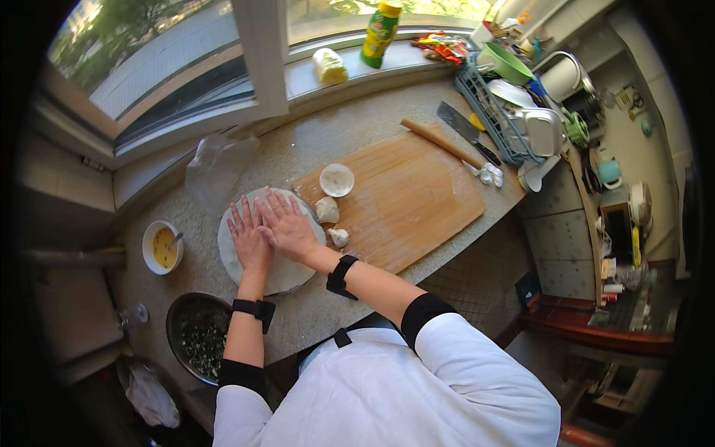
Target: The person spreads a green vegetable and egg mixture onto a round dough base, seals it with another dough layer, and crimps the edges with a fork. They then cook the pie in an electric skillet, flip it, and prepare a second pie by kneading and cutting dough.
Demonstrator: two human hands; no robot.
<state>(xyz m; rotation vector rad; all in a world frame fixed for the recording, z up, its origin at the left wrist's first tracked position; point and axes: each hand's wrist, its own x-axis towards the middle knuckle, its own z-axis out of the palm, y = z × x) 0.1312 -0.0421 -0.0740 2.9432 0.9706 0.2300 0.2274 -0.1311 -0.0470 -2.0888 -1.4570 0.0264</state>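
My left hand [251,241] and my right hand [289,226] lie side by side, palms down, on a broad round sheet of pale dough [299,275]. Their fingers are stretched out and slightly spread, and the thumbs meet. A thin dark rim shows under the sheet's edge; what it belongs to is hidden. To the right, on the near end of a wooden cutting board [413,195], is a small white bowl of flour [337,180]. Close by are a dough lump [327,210] and a smaller dough piece [338,237]. Neither hand grasps anything.
A bowl of egg mixture [164,246] with a spoon and a metal bowl of chopped greens [204,341] stand left. A rolling pin [441,143] lies across the board's far end, near a cleaver [461,123] and dish rack [497,112]. Crumpled plastic [215,167] lies beneath the window.
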